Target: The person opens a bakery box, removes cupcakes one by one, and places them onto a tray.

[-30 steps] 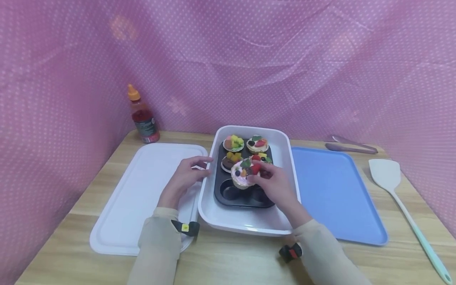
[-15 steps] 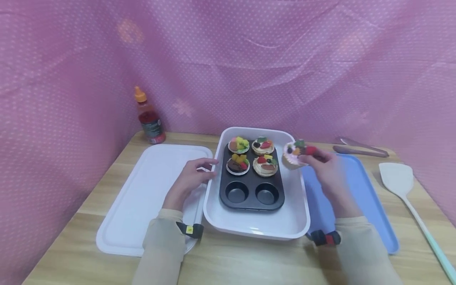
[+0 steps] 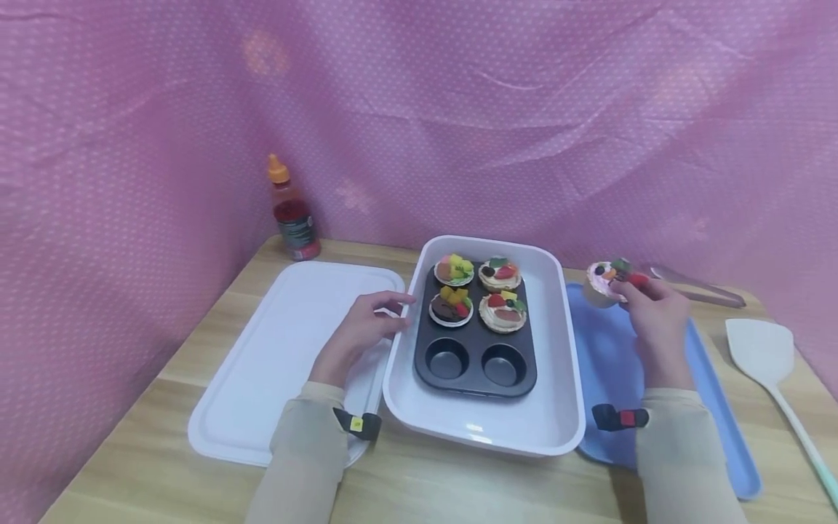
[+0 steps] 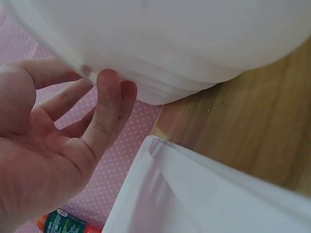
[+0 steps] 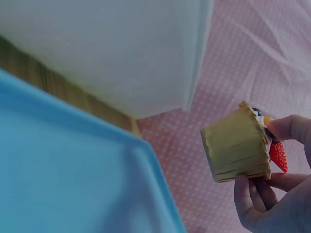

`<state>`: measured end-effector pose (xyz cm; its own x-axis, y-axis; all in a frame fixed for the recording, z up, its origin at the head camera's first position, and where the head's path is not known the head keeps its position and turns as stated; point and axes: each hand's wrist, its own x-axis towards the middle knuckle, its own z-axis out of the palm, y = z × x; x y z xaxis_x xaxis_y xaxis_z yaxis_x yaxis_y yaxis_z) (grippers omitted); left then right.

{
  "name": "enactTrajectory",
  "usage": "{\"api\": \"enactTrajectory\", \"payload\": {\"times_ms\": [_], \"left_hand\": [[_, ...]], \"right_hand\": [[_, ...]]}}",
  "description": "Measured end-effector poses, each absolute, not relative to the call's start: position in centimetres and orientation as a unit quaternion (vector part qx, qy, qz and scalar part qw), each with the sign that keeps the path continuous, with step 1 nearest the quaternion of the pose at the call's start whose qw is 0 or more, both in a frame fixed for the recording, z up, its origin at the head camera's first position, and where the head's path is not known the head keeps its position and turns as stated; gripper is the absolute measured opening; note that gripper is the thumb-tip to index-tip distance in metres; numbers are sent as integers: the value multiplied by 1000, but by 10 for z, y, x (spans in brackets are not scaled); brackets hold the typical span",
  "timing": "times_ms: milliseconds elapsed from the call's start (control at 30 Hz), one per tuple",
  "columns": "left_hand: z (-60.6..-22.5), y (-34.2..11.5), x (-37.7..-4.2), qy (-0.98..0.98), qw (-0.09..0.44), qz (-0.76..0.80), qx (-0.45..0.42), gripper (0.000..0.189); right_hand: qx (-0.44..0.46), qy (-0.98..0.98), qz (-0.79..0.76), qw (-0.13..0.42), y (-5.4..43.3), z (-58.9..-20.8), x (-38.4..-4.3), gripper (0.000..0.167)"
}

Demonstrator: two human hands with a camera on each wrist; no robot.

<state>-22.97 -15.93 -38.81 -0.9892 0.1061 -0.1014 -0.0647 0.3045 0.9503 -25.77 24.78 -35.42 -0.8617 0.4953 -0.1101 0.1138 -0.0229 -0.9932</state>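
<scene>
My right hand [image 3: 657, 320] pinches a cupcake [image 5: 238, 145] with pink cream, berries and a strawberry. The cupcake hangs tilted over the far end of the blue tray [image 3: 605, 386], thumb on its topping and fingers under its rim. At the left edge of the deep white tub [image 3: 572, 364], my left hand [image 3: 369, 327] has loosely bent fingertips right at the rim and outer wall. Inside the tub lies a dark muffin tin [image 3: 474, 364]. Its back and middle cups hold fruit-topped cakes, among them a chocolate one [image 3: 450, 309]; its two front cups are bare.
A flat white tray [image 3: 281, 364] lies left of the tub, under my left forearm. At the back left stands a sauce bottle [image 3: 294, 222]. Tongs [image 3: 710, 295] lie at the back right, a white spatula [image 3: 759, 349] along the right side. A pink curtain [image 3: 419, 131] hangs behind.
My right hand has carried the pink-cream cupcake from over the muffin tin rightward, past the tub's wall, to over the blue tray. My left hand stays at the tub's rim. The head view has shifted.
</scene>
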Motion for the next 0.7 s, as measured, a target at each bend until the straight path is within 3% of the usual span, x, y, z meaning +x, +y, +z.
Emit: {"api": "enactTrajectory", "payload": {"times_ms": [500,633,700], "left_hand": [[-386,-155,-229,810,76,582,-3,42],[-386,-158,-230,810,73,582,-6,42],[-387,-158,-230,808,73,584,-4,42]], "right_hand": [[-267,-690,665,102,259,-383,-278,16],[-278,-741,607,74,259,-390,-286,52],[-280,-752,594,67,259,-393,-287,61]]}}
